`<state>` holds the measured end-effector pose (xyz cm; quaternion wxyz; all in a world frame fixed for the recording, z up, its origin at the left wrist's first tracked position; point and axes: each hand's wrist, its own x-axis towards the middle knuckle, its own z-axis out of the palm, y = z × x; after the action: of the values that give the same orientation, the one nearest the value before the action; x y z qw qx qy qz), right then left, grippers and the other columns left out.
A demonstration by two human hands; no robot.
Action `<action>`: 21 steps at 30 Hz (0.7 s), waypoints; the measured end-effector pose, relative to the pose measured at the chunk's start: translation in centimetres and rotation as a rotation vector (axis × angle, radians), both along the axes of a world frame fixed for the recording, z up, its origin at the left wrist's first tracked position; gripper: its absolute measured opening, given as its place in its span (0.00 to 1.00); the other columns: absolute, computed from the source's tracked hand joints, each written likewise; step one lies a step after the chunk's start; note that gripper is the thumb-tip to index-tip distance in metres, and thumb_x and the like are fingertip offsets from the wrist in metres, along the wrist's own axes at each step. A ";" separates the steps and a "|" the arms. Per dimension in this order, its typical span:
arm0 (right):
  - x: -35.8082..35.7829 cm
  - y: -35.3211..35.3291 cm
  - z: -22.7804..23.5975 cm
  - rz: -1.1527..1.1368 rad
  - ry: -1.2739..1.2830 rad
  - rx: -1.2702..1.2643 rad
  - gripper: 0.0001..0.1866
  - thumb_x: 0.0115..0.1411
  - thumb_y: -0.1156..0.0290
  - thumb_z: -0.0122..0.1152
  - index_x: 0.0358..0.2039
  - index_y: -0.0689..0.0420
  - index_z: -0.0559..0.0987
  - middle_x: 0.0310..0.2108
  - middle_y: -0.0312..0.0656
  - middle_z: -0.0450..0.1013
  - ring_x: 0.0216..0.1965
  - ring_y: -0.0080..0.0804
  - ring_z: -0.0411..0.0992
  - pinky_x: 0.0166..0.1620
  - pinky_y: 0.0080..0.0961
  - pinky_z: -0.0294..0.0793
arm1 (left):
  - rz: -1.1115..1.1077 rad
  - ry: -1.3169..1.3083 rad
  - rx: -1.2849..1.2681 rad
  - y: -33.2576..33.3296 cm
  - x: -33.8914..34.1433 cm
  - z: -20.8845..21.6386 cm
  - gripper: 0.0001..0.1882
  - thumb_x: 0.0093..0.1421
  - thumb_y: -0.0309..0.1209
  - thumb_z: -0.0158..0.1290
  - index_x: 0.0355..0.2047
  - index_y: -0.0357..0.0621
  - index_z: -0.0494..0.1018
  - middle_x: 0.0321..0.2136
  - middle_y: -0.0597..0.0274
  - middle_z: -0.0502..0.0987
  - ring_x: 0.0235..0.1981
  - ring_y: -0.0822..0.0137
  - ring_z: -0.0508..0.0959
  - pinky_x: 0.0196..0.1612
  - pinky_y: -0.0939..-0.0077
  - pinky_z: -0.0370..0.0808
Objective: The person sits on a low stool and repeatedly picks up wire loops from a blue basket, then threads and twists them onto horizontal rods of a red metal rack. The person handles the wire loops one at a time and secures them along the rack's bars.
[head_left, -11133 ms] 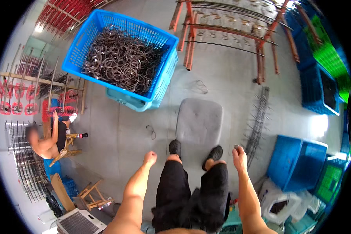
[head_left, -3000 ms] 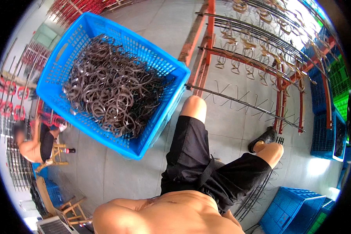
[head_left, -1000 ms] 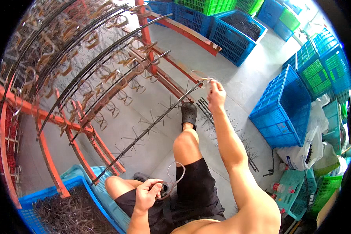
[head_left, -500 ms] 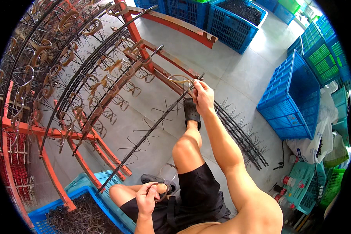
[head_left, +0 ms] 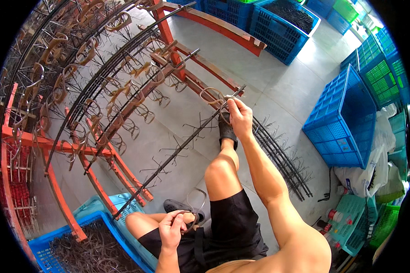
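A long dark rod with thin wire hooks (head_left: pixel 180 148) slants from the blue crate at lower left up to my right hand (head_left: pixel 240 116). The fingers of that hand are closed at the rod's far end, pinching a thin brown loop-shaped frame (head_left: pixel 211 94) against it. How the loop sits on the hooks is hidden by my fingers. Down by my lap, my left hand (head_left: pixel 171 230) is closed on another thin curved frame (head_left: pixel 202 193), dark with a shiny edge. That one stands well apart from the rod.
An orange metal rack (head_left: pixel 136 184) on the left bears several hooked rods hung with brown loops (head_left: pixel 118 95). A blue crate (head_left: pixel 107 216) full of dark loops stands at lower left. More hooked rods (head_left: pixel 282 159) lie to the right, near a tipped blue crate (head_left: pixel 339 120).
The view has shifted slightly, so the rack and rod sit a little farther right. At my right hand, the brown loop has turned and shows rounder. Both hands keep their hold.
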<state>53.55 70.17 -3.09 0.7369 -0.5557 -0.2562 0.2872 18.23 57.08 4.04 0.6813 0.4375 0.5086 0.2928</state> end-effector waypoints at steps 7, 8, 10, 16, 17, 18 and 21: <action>-0.8 -0.3 0.7 -0.071 -0.373 -0.087 0.10 0.59 0.70 0.56 0.36 0.63 0.77 0.17 0.27 0.62 0.21 0.14 0.56 0.23 0.14 0.58 | 0.082 -0.010 0.012 -0.1 -0.3 0.7 0.09 0.61 0.29 0.49 0.36 0.35 0.73 0.13 0.68 0.68 0.13 0.80 0.65 0.16 0.87 0.62; -0.6 -0.3 0.8 -0.080 -0.409 -0.087 0.10 0.59 0.70 0.56 0.36 0.63 0.77 0.17 0.27 0.62 0.21 0.14 0.56 0.23 0.14 0.58 | 0.086 -0.013 0.017 0.0 -0.2 0.9 0.09 0.60 0.29 0.50 0.36 0.34 0.73 0.13 0.68 0.67 0.12 0.79 0.64 0.16 0.86 0.63; -0.4 -0.2 0.6 -0.092 -0.379 -0.092 0.10 0.59 0.69 0.56 0.36 0.63 0.77 0.16 0.28 0.64 0.20 0.14 0.57 0.23 0.15 0.60 | 0.085 -0.015 0.024 0.2 -0.1 1.1 0.10 0.60 0.30 0.50 0.35 0.34 0.72 0.12 0.68 0.67 0.12 0.78 0.64 0.16 0.85 0.63; 0.4 -0.1 1.0 -0.114 -0.323 -0.194 0.14 0.58 0.66 0.57 0.40 0.62 0.76 0.23 0.40 0.70 0.24 0.22 0.66 0.29 0.20 0.66 | 0.079 -0.046 0.109 0.9 0.7 1.2 0.10 0.60 0.30 0.49 0.35 0.33 0.72 0.12 0.67 0.66 0.12 0.79 0.64 0.15 0.85 0.62; 0.4 -0.5 1.3 -0.179 -0.506 -0.259 0.15 0.58 0.66 0.56 0.41 0.61 0.75 0.26 0.42 0.70 0.28 0.28 0.67 0.32 0.23 0.66 | 0.056 -0.060 0.129 1.1 0.9 1.5 0.10 0.61 0.30 0.49 0.35 0.33 0.72 0.12 0.67 0.66 0.12 0.79 0.64 0.15 0.85 0.62; 0.2 -1.0 1.6 -0.243 -0.690 -0.323 0.16 0.58 0.65 0.56 0.43 0.61 0.74 0.30 0.45 0.70 0.32 0.33 0.67 0.35 0.25 0.67 | 0.034 -0.074 0.150 1.4 1.0 1.8 0.11 0.61 0.30 0.49 0.35 0.33 0.72 0.12 0.67 0.66 0.12 0.79 0.63 0.15 0.86 0.62; -4.7 -4.6 6.1 -0.284 -1.155 -0.275 0.20 0.56 0.65 0.56 0.48 0.59 0.70 0.43 0.52 0.64 0.44 0.49 0.63 0.46 0.36 0.64 | -0.022 -0.133 0.194 2.3 1.0 2.8 0.12 0.61 0.32 0.49 0.34 0.31 0.72 0.11 0.68 0.66 0.11 0.80 0.62 0.14 0.87 0.60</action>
<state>48.83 65.61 3.00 0.4314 -0.7404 -0.4985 -0.1310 19.20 59.36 6.86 0.6711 0.4865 0.4267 0.3618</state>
